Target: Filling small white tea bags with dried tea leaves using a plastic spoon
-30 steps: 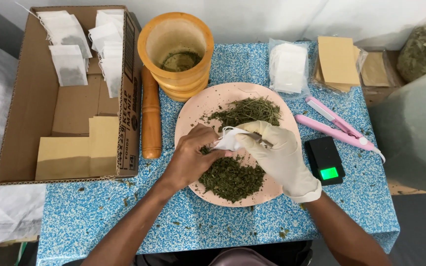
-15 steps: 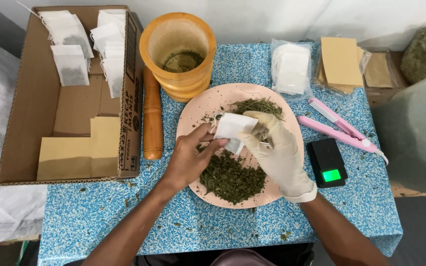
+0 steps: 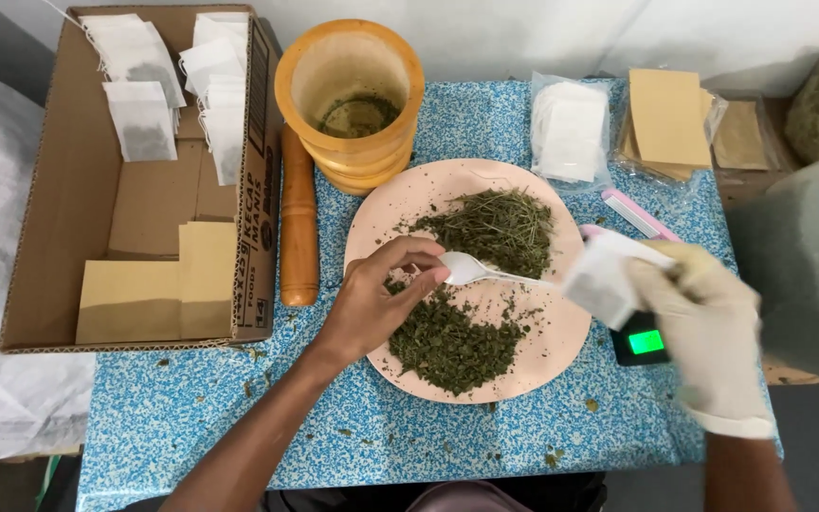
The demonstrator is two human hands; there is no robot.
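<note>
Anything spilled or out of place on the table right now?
Yes: green herb crumbs lie scattered over the blue speckled tablecloth around the pink plate, mostly at its near side. The rest looks orderly; the right hand is blurred, holding a white sachet above the small scale.

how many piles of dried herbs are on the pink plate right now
2: a stemmy pile at the far side of the plate, a finer dark pile at the near side.
</note>
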